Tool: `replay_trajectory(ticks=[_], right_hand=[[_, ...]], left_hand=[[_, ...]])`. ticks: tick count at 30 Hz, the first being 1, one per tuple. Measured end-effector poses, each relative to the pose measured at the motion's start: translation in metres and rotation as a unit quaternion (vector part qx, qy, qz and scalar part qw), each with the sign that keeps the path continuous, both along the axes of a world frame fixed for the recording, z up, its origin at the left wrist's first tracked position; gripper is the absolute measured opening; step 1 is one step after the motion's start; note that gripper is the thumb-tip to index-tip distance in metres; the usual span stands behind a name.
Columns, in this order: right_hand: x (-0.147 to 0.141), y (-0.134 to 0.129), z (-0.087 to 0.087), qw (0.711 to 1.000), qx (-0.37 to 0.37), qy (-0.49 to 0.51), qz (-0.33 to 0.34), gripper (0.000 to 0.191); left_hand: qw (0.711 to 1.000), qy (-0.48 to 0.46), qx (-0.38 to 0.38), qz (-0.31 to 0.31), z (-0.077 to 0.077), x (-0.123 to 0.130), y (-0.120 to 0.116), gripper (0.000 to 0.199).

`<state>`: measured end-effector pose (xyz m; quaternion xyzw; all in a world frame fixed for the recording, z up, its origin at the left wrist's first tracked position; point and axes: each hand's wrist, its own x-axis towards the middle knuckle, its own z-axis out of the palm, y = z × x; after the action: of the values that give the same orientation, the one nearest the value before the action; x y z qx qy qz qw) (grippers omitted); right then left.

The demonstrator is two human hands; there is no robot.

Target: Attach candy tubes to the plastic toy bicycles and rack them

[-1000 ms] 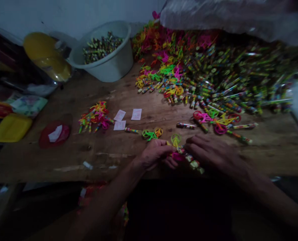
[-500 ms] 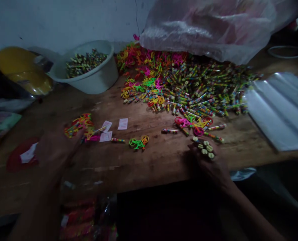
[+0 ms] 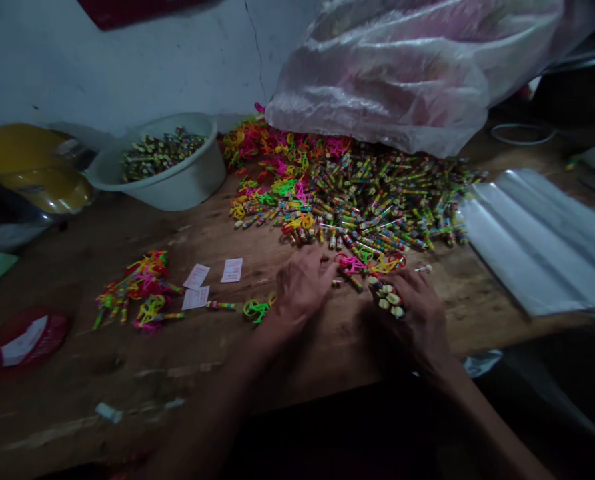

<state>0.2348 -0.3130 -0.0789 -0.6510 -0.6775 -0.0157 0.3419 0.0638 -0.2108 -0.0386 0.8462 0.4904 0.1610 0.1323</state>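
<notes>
My right hand [image 3: 420,313] is closed around a bundle of candy tubes [image 3: 388,298], their pale ends facing up. My left hand [image 3: 305,283] is over the table's middle, its fingers bent beside a small tube [image 3: 336,283]; whether it grips this is unclear. Pink and yellow toy bicycles [image 3: 362,264] lie between and beyond my hands. A green toy bicycle [image 3: 256,310] is partly hidden by my left wrist. On the left are a pile of colourful toys and tubes [image 3: 145,283] and paper slips [image 3: 196,297].
A large heap of tubes [image 3: 372,193] spreads at the back under a plastic bag [image 3: 377,87]. The white basin [image 3: 177,183] stands back left. Clear plastic sheets [image 3: 537,247] lie right, a red dish [image 3: 57,333] left.
My left hand has moved right from the left-hand pile to near the toy bicycles. My right hand still holds its bundle, its fingers now nearer the bicycles. The view has shifted.
</notes>
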Motion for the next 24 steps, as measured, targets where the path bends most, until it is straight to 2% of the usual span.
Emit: replay_trajectory(ticks=[4,6,10,13,15,18,21,24], right_hand=[[0.011,0.0,-0.002,0.999,0.036,-0.001,-0.015,0.025],[0.015,-0.005,-0.005,0.999,0.039,0.01,-0.019,0.025],[0.013,-0.013,-0.007,0.998,0.027,0.05,-0.035,0.022],[0.0,-0.007,0.0,0.984,0.005,0.166,-0.065,0.023],[-0.012,0.002,0.009,0.962,-0.029,0.262,-0.073,0.024],[-0.033,0.017,0.025,0.913,-0.103,0.393,-0.03,0.025],[-0.051,0.024,0.035,0.871,-0.17,0.46,0.008,0.026],[-0.066,0.024,0.035,0.837,-0.2,0.508,0.018,0.026]], left_hand=[[0.994,0.037,-0.003,-0.099,-0.01,0.027,0.012,0.023],[0.992,0.041,-0.022,-0.121,-0.013,0.034,0.014,0.021],[0.992,-0.03,-0.069,-0.106,-0.01,0.031,0.019,0.019],[0.984,-0.101,-0.124,-0.079,0.0,0.014,0.02,0.021],[0.981,-0.124,-0.137,-0.062,0.007,-0.001,0.016,0.021],[0.98,-0.131,-0.135,-0.058,0.015,-0.023,0.001,0.021],[0.981,-0.136,-0.119,-0.063,0.018,-0.037,-0.017,0.018],[0.986,-0.14,-0.082,-0.047,0.018,-0.046,-0.029,0.017]])
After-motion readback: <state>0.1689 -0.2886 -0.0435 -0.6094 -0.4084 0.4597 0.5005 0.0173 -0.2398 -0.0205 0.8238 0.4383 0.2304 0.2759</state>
